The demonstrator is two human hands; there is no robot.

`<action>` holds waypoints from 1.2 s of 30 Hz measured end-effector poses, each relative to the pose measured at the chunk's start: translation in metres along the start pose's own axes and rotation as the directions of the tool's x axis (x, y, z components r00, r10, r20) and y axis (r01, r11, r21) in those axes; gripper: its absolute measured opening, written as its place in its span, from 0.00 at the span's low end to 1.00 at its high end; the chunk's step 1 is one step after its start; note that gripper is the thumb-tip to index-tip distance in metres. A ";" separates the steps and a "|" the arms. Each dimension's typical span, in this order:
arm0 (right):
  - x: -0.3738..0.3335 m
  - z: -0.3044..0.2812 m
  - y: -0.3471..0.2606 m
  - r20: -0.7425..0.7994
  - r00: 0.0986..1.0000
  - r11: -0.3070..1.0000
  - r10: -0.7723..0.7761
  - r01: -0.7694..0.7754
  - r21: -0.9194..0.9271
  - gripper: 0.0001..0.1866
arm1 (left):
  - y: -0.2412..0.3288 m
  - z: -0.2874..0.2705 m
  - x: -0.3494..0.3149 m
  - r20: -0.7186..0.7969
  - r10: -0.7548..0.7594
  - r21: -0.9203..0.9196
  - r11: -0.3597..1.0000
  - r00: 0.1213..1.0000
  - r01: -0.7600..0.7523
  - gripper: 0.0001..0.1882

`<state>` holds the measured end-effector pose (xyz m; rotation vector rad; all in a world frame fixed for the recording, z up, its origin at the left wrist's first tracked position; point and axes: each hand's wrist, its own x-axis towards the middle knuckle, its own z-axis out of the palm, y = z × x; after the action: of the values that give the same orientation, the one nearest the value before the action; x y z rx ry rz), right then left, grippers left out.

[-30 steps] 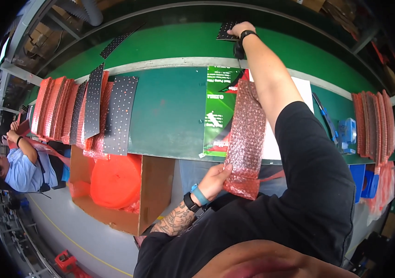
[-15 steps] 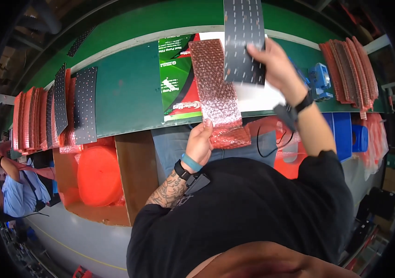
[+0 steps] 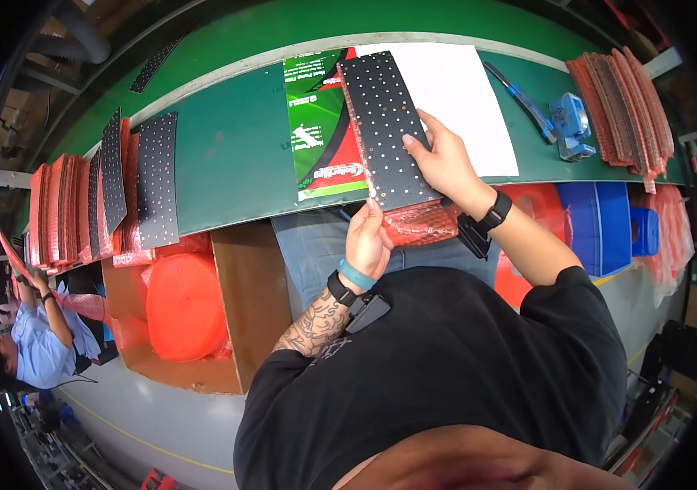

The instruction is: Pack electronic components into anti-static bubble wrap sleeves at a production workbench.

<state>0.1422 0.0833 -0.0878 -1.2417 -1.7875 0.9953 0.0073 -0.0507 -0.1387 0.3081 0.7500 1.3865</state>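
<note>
A flat black panel (image 3: 391, 131) with white dots lies over a red bubble-wrap bag (image 3: 422, 226), whose lower end sticks out below it near the bench's front edge. My left hand (image 3: 367, 242) is closed, pinching the bag near the panel's lower left corner. My right hand (image 3: 452, 163) grips the panel's right edge, thumb on its dotted face; the fingers' undersides are hidden. Beneath panel and bag lie a green and red printed sheet (image 3: 309, 131) and a white sheet (image 3: 471, 98).
On the right lie a blue cutter-like tool (image 3: 524, 102), a blue tape dispenser (image 3: 573, 131) and stacked red bubble-wrap bags (image 3: 618, 106). At left stand more wrapped pieces (image 3: 58, 212) and dotted panels (image 3: 158, 180). A carton (image 3: 250, 298) holds a red roll (image 3: 187, 306). A co-worker (image 3: 46, 343) is far left.
My right hand has brought the panel down onto the bubble-wrap bag. Its dashed face showed before; the dotted face shows now. My left hand keeps its hold on the bag.
</note>
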 end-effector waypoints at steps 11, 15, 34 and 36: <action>-0.012 0.006 -0.009 -0.103 0.990 0.924 -0.094 0.049 -0.379 0.30 | -0.002 -0.017 0.003 0.058 -0.050 -0.019 0.998 0.997 0.052 0.21; 0.021 -0.017 -0.045 0.093 0.996 0.813 0.008 0.047 -0.580 0.28 | -0.001 -0.023 0.004 0.079 -0.040 -0.013 0.999 0.996 0.041 0.23; 0.093 -0.136 -0.254 0.577 0.698 0.839 -0.425 0.543 -0.039 0.27 | 0.063 0.034 -0.013 0.212 0.525 0.702 0.505 0.825 -0.502 0.13; 0.068 -0.179 -0.267 0.539 0.732 0.815 -0.418 0.564 -0.133 0.24 | 0.081 0.051 -0.015 0.259 0.587 0.573 0.546 0.767 -0.611 0.14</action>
<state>0.1787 0.1191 0.2368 -0.6007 -2.5677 0.7800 -0.0226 -0.0381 -0.0475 1.2337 1.1410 1.7231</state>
